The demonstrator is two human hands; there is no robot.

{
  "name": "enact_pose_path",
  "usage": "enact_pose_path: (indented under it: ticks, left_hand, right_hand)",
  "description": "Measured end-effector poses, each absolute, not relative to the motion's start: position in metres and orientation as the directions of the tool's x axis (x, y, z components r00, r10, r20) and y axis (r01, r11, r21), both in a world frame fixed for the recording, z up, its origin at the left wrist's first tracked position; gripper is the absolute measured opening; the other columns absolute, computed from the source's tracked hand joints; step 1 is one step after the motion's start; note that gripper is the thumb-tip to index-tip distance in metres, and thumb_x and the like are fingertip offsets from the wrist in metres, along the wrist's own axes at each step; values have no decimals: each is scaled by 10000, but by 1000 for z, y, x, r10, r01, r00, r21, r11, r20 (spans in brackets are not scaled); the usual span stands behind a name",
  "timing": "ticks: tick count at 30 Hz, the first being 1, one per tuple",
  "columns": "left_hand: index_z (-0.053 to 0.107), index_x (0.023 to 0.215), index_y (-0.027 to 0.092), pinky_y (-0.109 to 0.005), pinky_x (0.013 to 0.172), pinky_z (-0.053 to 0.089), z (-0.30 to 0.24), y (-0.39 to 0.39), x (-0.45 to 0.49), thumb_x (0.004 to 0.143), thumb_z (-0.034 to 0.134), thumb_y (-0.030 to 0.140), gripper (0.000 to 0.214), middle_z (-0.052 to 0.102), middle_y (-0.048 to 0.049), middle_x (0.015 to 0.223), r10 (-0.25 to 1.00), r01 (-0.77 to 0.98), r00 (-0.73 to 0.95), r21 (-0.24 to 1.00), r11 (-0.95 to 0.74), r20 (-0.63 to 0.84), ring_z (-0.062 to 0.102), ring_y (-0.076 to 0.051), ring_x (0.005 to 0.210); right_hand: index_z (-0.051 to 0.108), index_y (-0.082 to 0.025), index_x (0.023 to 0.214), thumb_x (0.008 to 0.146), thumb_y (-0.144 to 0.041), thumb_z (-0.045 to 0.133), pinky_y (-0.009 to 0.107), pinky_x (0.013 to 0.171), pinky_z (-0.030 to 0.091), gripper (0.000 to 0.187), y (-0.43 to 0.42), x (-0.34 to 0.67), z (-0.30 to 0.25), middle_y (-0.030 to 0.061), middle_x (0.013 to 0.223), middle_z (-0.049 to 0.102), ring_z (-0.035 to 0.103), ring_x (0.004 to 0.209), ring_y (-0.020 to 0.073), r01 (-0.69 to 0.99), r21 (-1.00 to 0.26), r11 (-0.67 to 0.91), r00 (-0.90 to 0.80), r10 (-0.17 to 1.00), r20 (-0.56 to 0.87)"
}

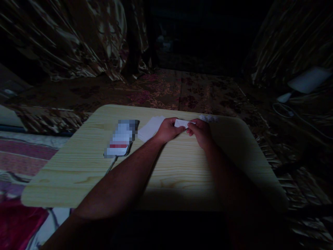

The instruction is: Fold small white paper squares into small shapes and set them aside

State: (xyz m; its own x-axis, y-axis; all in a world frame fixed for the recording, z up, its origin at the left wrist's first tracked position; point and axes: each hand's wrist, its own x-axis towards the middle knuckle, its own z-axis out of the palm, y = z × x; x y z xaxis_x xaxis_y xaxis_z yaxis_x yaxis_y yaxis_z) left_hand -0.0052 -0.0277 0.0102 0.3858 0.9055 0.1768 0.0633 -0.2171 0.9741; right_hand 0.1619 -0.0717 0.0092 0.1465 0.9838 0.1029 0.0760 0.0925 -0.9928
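Note:
Both hands meet over the far middle of a light wooden table (166, 173). My left hand (168, 130) and my right hand (199, 132) pinch the two ends of a small folded white paper strip (182, 123), held just above the tabletop. A flat white sheet of paper (149, 128) lies under and to the left of my left hand. A crumpled white paper piece (208, 118) sits just beyond my right hand.
A phone-like flat object (121, 139), blurred out, lies on the table's left part with a cable (111, 166) running toward the near edge. Patterned fabric surrounds the table. White objects and a cord (286, 109) lie at the far right. The room is dark.

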Motion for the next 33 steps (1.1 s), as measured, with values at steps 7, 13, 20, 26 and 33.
enact_pose_path:
  ticks: [7, 13, 20, 26, 33]
  left_hand:
    - [656, 744, 127, -210, 532, 388, 10, -29, -5, 659, 781, 370, 287, 612, 11, 660, 898, 90, 403, 969, -228, 174, 488, -89, 578]
    - [653, 738, 131, -209, 525, 378, 10, -28, -6, 656, 781, 371, 285, 605, 13, 654, 889, 90, 428, 971, -224, 165, 479, -87, 570]
    - [647, 706, 141, -211, 500, 354, 9, -29, -5, 644, 794, 380, 287, 563, 24, 604, 880, 115, 445, 964, -241, 167, 445, -84, 536]
    - [644, 685, 144, -212, 486, 335, 10, -29, -6, 652, 786, 375, 274, 542, 33, 580, 865, 128, 471, 957, -261, 173, 425, -80, 518]
    - [649, 686, 148, -212, 482, 329, 11, -31, -6, 666, 772, 380, 264, 539, 36, 567, 859, 154, 483, 949, -274, 170, 424, -81, 509]
  right_hand:
    - [647, -182, 852, 780, -500, 671, 246, 519, 450, 327, -73, 162, 12, -16, 581, 645, 545, 494, 117, 104, -991, 80, 150, 984, 95]
    - [657, -185, 844, 785, -477, 666, 246, 518, 449, 298, -74, 161, 13, -20, 576, 639, 550, 498, 119, 115, -990, 85, 171, 980, 104]
    - [672, -185, 825, 769, -459, 677, 246, 510, 421, 280, -74, 160, 13, -38, 528, 588, 537, 494, 122, 158, -983, 98, 190, 973, 128]
    - [689, -187, 820, 785, -432, 655, 244, 494, 377, 250, -77, 160, 18, -43, 496, 566, 514, 477, 122, 234, -969, 83, 203, 970, 132]
    - [686, -194, 795, 770, -406, 664, 248, 501, 379, 215, -78, 160, 19, -44, 498, 564, 518, 487, 127, 268, -960, 79, 215, 967, 139]
